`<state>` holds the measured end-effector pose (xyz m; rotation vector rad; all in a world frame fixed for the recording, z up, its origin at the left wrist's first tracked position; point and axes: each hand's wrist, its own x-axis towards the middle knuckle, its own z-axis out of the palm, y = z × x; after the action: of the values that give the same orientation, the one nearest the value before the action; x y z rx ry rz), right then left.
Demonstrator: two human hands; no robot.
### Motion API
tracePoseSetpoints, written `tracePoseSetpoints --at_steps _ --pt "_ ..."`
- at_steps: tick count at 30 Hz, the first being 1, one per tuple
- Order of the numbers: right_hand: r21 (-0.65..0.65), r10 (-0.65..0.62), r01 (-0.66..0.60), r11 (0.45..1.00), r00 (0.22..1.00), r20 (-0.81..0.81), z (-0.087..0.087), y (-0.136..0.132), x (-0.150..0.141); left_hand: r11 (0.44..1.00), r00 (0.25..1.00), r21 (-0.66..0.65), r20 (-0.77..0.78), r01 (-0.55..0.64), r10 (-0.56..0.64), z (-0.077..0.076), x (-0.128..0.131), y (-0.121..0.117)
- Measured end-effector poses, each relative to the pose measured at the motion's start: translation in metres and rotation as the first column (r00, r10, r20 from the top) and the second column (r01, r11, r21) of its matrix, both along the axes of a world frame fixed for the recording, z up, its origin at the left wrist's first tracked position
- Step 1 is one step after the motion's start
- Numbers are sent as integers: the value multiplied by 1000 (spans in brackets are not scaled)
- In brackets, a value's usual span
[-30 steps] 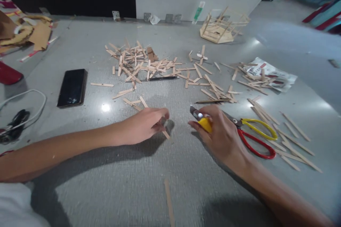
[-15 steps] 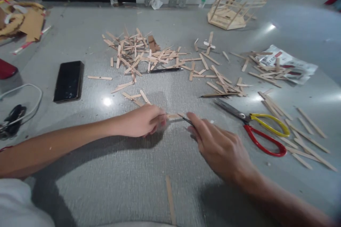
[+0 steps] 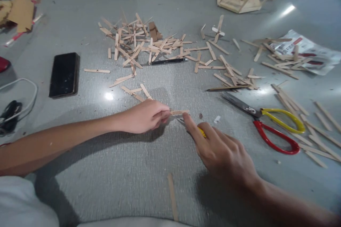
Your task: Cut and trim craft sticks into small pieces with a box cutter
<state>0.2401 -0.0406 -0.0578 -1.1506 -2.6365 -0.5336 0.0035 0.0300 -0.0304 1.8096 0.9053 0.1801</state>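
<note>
My left hand (image 3: 149, 115) is closed on a short wooden craft stick (image 3: 179, 112), whose free end points right. My right hand (image 3: 218, 145) is wrapped round a yellow-handled utility knife (image 3: 201, 132); most of the handle is hidden in the palm. The thin blade shows below the stick, and my right index finger is extended close to the stick's free end. Whether the blade touches the wood I cannot tell. A single stick (image 3: 172, 197) lies on the table near my body.
Loose craft sticks (image 3: 133, 44) spread across the middle, with a black pen (image 3: 169, 61) among them. Scissors (image 3: 257, 113) with red and yellow handles lie to the right. A phone (image 3: 64, 74) is at left, a stick-built frame (image 3: 239, 1) at the back right, a plastic packet (image 3: 295, 51) below it.
My right hand has turned and the knife blade has dropped from the stick's end to below it, uncovering the yellow handle. The view has tilted down slightly.
</note>
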Motion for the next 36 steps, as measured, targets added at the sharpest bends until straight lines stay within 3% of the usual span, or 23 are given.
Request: tracePoseSetpoints --at_steps 11,17,21,27,36 --pt "-31 -16 19 999 995 98 4 -2 1 1000 1000 17 -12 21 -20 -6 -1 0" --pt "-280 -32 39 959 999 30 -3 5 11 989 997 -136 -47 57 -64 0 -2 5" --pt "-408 -49 48 912 999 7 0 10 15 988 994 -122 -41 98 -104 2 -3 8" --pt "-435 2 -11 900 1000 -21 10 9 11 979 981 -124 -93 159 -171 3 -3 10" --pt "-435 8 -13 900 1000 -14 12 8 11 981 983 -99 -59 167 -173 0 -5 9"
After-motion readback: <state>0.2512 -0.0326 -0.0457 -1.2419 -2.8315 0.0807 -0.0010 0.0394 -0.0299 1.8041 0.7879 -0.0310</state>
